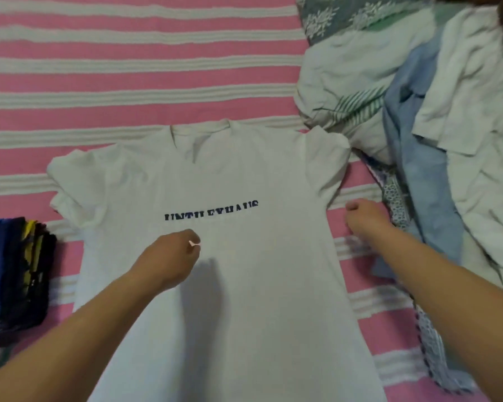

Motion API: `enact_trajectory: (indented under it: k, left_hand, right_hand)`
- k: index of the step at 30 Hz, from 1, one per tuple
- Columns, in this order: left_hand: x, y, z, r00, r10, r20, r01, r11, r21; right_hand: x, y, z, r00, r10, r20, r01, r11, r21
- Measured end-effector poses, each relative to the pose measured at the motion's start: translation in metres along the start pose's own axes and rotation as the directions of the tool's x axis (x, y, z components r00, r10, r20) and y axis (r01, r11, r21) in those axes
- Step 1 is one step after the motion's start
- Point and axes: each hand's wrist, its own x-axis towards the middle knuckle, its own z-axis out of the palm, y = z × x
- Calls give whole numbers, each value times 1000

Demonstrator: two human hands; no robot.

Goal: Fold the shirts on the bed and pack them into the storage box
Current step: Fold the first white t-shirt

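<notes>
A white T-shirt [244, 285] with dark lettering lies face up on the pink and white striped bed [128, 68], collar away from me. A crease across the chest hides the lower half of the letters. My left hand [172, 256] hovers at the chest just below the lettering, fingers curled, and seems to pinch the fabric there. My right hand [363, 216] is a loose fist just off the shirt's right edge below the sleeve, with nothing visibly in it. No storage box is in view.
A stack of folded dark, blue and yellow clothes [15, 274] sits at the left edge. A heap of unfolded white, light blue and patterned garments [447, 140] fills the right side, over a grey floral pillow [346, 15].
</notes>
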Motion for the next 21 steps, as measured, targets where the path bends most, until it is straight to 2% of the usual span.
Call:
enact_trajectory:
  k: [2,4,6,7,8,9,10,11,12,13,14,15,16,17,18,21]
  left_hand:
    - [56,43,13,994,106,-38,-106,994,-2]
    - [106,70,30,983,176,-49,-175,984,13]
    - [145,84,39,983,181,-40,-179,982,58]
    - [158,87,38,988,149,-39,-146,987,72]
    - [167,88,35,993,105,-54,-104,994,24]
    - [171,88,30,998,34,-57,-41,991,-125]
    - [172,88,23,997,-68,-39,49,932,-359]
    - [171,85,17,983,-183,3,145,775,-616]
    - [167,81,12,955,-288,70,225,552,-803]
    - [162,75,8,922,-358,148,274,335,-901]
    - [156,69,6,896,-389,215,297,165,-940]
    - [151,63,5,881,-392,266,309,50,-950]
    - [148,59,5,875,-381,297,317,-11,-948]
    - [148,56,5,877,-369,309,324,-21,-946]
    - [150,55,6,880,-361,308,335,12,-942]
    - [163,65,9,891,-371,261,362,235,-902]
  right_hand:
    - [56,-27,19,1000,-20,-13,22,991,135]
    - [98,-48,33,997,-58,60,44,977,208]
    - [118,-65,46,992,-79,94,44,945,323]
    - [119,-73,53,989,-145,38,127,943,309]
    - [112,-79,61,953,-288,-88,299,939,168]
    - [98,-83,69,846,-497,-194,493,867,-72]
    - [73,-85,78,675,-713,-189,657,697,-288]
    - [51,-79,90,514,-855,-66,759,489,-431]
    - [28,-68,100,410,-904,120,817,306,-488]
    - [13,-50,109,340,-890,304,865,169,-472]
    - [-2,-32,115,274,-860,431,895,64,-442]
    - [-11,-16,115,217,-844,490,913,-2,-407]
    - [-13,-1,111,182,-845,502,924,-27,-381]
    - [-11,8,106,189,-860,475,929,0,-369]
    - [-7,14,102,237,-873,426,925,68,-374]
    - [12,7,101,462,-842,277,818,284,-500]
